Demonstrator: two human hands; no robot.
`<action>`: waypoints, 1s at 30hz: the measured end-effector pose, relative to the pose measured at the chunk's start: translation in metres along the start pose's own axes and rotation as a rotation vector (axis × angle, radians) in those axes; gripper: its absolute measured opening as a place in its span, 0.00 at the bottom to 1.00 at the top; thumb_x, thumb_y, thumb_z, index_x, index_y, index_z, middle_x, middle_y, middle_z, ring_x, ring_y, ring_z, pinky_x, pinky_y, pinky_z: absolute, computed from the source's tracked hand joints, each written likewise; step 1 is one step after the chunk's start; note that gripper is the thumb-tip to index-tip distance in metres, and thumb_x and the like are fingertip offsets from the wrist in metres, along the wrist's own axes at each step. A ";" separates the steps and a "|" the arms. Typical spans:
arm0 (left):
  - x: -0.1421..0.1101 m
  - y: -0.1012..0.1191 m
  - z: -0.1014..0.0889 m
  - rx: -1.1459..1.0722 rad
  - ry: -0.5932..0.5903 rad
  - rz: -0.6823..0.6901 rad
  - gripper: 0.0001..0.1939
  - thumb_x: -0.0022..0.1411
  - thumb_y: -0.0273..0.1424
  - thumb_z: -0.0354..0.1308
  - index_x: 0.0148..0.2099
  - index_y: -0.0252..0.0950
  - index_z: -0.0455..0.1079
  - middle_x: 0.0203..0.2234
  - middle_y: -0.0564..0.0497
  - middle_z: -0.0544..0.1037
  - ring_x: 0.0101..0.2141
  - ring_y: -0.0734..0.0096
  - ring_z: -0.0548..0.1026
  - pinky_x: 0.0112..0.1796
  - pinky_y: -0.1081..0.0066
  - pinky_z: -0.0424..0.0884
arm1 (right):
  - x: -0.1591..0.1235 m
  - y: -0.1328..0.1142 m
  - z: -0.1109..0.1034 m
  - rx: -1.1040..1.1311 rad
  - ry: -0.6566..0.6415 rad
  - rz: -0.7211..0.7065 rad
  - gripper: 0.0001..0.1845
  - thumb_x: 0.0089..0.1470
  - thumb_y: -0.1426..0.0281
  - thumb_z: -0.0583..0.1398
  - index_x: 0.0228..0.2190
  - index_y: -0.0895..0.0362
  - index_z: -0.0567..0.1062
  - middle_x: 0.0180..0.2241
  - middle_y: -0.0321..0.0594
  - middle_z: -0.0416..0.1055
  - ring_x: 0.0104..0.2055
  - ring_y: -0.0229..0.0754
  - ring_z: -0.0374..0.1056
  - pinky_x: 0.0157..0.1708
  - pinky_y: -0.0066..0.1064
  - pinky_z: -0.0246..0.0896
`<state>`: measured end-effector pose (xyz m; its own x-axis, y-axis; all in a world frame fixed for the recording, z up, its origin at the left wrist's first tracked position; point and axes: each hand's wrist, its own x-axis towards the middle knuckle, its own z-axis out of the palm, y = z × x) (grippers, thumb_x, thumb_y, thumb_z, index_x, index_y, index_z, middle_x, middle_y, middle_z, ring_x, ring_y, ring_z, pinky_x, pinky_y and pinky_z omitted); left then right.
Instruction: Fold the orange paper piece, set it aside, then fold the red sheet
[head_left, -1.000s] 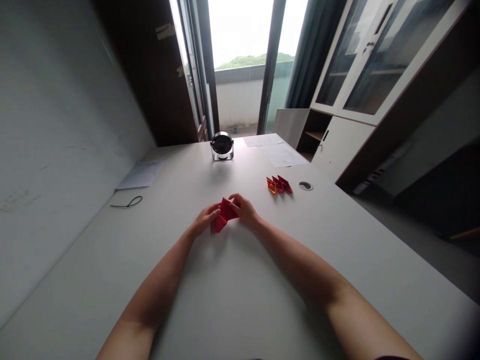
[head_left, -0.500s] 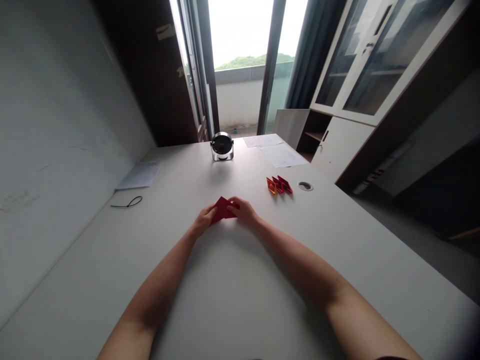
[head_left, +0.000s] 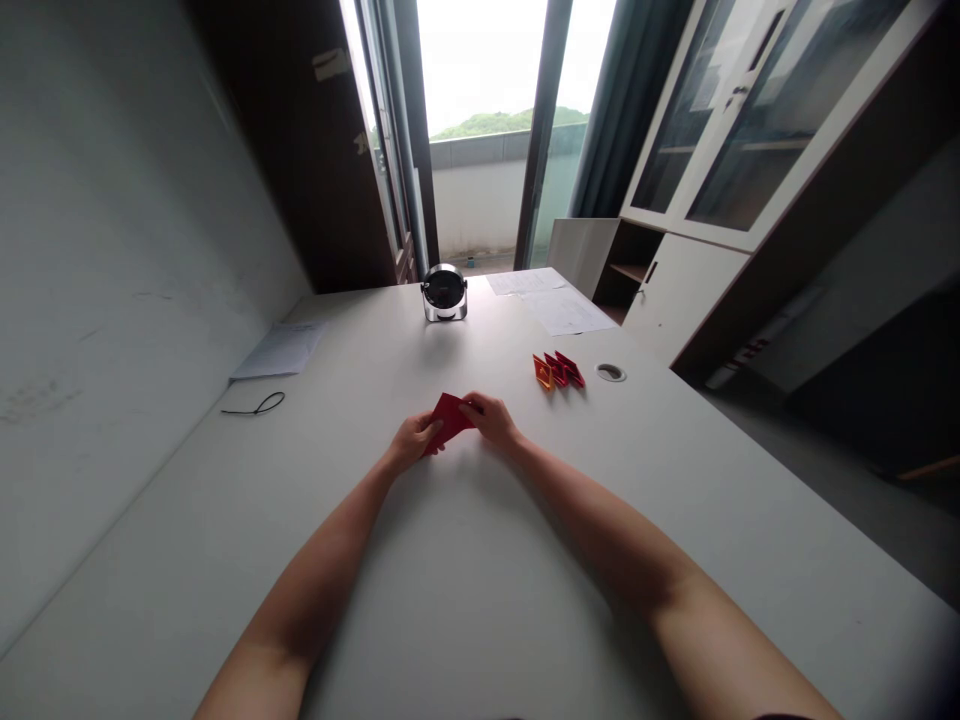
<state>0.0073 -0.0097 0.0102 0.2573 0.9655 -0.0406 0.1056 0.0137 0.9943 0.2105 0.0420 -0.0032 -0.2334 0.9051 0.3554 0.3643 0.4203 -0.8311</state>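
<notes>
Both hands are on a piece of red folded paper point(head_left: 450, 415) just above the white table point(head_left: 450, 570). My left hand point(head_left: 412, 440) closes on its left side, thumb on top and fingertips showing below the lower edge. On the right side, my right hand point(head_left: 493, 418) pinches the paper between thumb and fingers. Whether it is one sheet or two layers I cannot tell. To the right of my hands stand several small folded pieces, an orange one point(head_left: 544, 373) in front of red ones point(head_left: 571, 369).
A round black device on a silver stand point(head_left: 444, 292) is at the back. Printed sheets point(head_left: 566, 311) lie at the far right, more papers point(head_left: 279, 351) by the left wall. A black cable tie point(head_left: 259, 405) rests at left. The table has a round cable hole point(head_left: 610, 373).
The red paper has turned a little in my hands, and its two parts overlap more. My right hand has shifted slightly right. The standing pieces are unmoved.
</notes>
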 end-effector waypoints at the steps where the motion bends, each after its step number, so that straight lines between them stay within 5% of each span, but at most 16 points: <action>1: 0.000 -0.001 -0.001 0.039 0.006 0.009 0.26 0.61 0.46 0.58 0.52 0.32 0.73 0.23 0.50 0.78 0.19 0.75 0.72 0.21 0.76 0.65 | 0.000 0.000 0.000 0.003 -0.004 -0.002 0.13 0.54 0.62 0.57 0.33 0.58 0.77 0.24 0.34 0.71 0.26 0.35 0.61 0.28 0.26 0.54; 4: 0.002 -0.003 -0.004 0.114 0.047 0.049 0.25 0.62 0.46 0.56 0.50 0.32 0.74 0.20 0.52 0.76 0.18 0.75 0.69 0.20 0.76 0.62 | 0.000 0.000 0.001 0.018 -0.026 0.000 0.13 0.54 0.61 0.57 0.33 0.58 0.77 0.24 0.34 0.70 0.26 0.35 0.61 0.28 0.26 0.54; 9: -0.001 0.000 -0.003 0.133 0.076 0.110 0.25 0.61 0.48 0.57 0.48 0.33 0.76 0.35 0.46 0.82 0.31 0.67 0.77 0.29 0.74 0.69 | -0.001 0.002 0.003 0.060 -0.126 0.025 0.13 0.53 0.61 0.58 0.33 0.57 0.77 0.25 0.34 0.71 0.27 0.36 0.62 0.29 0.26 0.55; 16: -0.005 0.004 -0.002 0.206 0.082 0.092 0.22 0.63 0.48 0.55 0.43 0.33 0.75 0.32 0.48 0.81 0.29 0.68 0.76 0.28 0.74 0.67 | -0.004 -0.005 0.002 0.022 -0.269 -0.002 0.12 0.53 0.63 0.59 0.33 0.57 0.77 0.25 0.33 0.71 0.27 0.35 0.62 0.29 0.26 0.54; 30: -0.006 0.007 0.001 0.128 0.088 0.086 0.18 0.62 0.42 0.57 0.44 0.33 0.76 0.35 0.46 0.82 0.33 0.66 0.77 0.32 0.71 0.71 | -0.005 -0.009 -0.001 -0.026 -0.279 -0.027 0.14 0.54 0.59 0.59 0.32 0.57 0.77 0.23 0.33 0.68 0.26 0.34 0.59 0.28 0.25 0.52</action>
<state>0.0072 -0.0153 0.0172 0.1859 0.9808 0.0586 0.2094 -0.0978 0.9729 0.2093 0.0336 0.0032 -0.4812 0.8423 0.2429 0.3763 0.4488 -0.8105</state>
